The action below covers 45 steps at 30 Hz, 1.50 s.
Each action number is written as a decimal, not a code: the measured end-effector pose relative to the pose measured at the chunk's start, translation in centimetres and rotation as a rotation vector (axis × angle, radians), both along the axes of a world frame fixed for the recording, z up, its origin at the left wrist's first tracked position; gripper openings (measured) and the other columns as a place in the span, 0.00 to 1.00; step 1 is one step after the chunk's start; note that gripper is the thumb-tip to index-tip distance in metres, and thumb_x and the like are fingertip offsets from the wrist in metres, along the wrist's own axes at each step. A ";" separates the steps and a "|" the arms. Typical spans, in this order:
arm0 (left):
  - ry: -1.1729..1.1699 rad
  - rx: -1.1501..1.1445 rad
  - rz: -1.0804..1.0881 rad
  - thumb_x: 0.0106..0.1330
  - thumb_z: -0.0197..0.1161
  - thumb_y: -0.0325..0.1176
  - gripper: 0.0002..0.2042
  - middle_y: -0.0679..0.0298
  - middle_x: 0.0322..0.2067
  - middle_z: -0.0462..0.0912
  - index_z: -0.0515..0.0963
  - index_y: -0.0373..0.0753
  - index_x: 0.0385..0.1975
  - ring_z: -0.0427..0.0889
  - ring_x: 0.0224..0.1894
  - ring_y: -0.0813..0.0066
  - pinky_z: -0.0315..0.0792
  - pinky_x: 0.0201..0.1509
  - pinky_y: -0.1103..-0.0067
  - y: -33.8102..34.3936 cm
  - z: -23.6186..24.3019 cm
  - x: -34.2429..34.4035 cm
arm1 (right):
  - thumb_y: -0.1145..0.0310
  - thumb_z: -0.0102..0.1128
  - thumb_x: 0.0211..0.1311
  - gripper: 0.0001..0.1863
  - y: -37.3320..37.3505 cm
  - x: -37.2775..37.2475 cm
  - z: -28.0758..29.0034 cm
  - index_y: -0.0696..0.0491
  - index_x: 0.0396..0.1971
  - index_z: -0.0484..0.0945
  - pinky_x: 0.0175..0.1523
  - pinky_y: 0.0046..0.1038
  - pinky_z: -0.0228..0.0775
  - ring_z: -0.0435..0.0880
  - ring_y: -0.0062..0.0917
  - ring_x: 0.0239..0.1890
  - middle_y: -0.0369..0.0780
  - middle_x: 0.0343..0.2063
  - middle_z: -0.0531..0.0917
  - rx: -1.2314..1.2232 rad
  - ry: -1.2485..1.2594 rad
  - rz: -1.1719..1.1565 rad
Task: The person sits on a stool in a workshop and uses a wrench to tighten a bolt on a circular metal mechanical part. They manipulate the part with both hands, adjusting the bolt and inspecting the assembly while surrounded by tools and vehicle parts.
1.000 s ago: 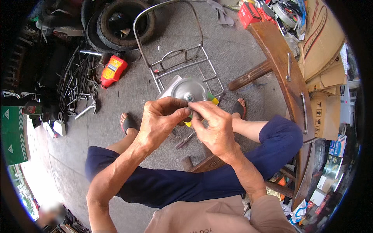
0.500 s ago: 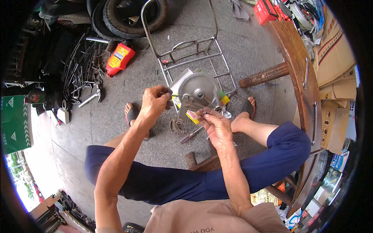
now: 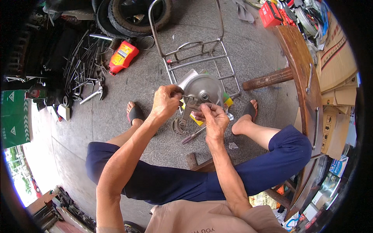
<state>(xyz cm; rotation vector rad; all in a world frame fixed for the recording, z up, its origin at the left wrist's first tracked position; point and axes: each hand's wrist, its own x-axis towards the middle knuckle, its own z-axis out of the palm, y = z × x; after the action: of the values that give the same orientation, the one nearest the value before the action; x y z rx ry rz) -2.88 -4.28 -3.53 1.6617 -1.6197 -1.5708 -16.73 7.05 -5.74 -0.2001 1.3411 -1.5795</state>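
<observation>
Just short of the hands, a slim tool (image 3: pixel 189 138) and a curved metal part (image 3: pixel 176 127) are seen on the floor (image 3: pixel 155 145). The right hand (image 3: pixel 214 119) is bent, thumb toward fingers, at the near edge of the metal disc (image 3: pixel 204 86); whether anything is gripped cannot be told. The left hand (image 3: pixel 167 101) is curled at the disc's left edge, its hold equally hidden. Beyond, the disc is overlapped with the near edge of the metal rack (image 3: pixel 200 61). If a small part were pinched loosely, it could be dropped; by one-sided pressure, the disc might be tipped.
</observation>
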 end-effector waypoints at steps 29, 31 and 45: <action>-0.101 -0.238 -0.006 0.55 0.68 0.31 0.10 0.52 0.25 0.86 0.84 0.32 0.34 0.87 0.28 0.66 0.78 0.36 0.72 1.4 1.3 -0.6 | 0.68 0.65 0.65 0.12 -1.1 2.2 -1.0 0.62 0.41 0.81 0.25 0.19 0.74 0.83 0.18 0.23 0.38 0.27 0.85 -0.013 0.296 -0.020; -0.091 -0.210 0.003 0.55 0.67 0.31 0.11 0.53 0.25 0.86 0.85 0.32 0.35 0.87 0.28 0.68 0.78 0.36 0.73 1.4 1.2 -0.6 | 0.68 0.66 0.64 0.11 -1.1 2.2 -1.0 0.60 0.40 0.81 0.25 0.18 0.74 0.82 0.18 0.22 0.38 0.27 0.85 0.016 0.213 -0.058; 0.053 -0.002 0.062 0.58 0.66 0.30 0.10 0.55 0.26 0.87 0.85 0.30 0.35 0.86 0.28 0.73 0.77 0.35 0.76 1.0 0.4 -0.2 | 0.67 0.73 0.56 0.10 -2.1 0.7 1.1 0.55 0.36 0.84 0.16 0.15 0.58 0.69 0.11 0.15 0.33 0.22 0.81 0.311 -0.295 -0.093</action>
<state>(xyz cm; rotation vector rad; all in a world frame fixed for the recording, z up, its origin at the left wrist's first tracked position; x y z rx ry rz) -3.04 -3.30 -3.12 1.6389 -1.5283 -1.5694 -16.05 4.95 -4.63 0.2797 1.3530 -1.3894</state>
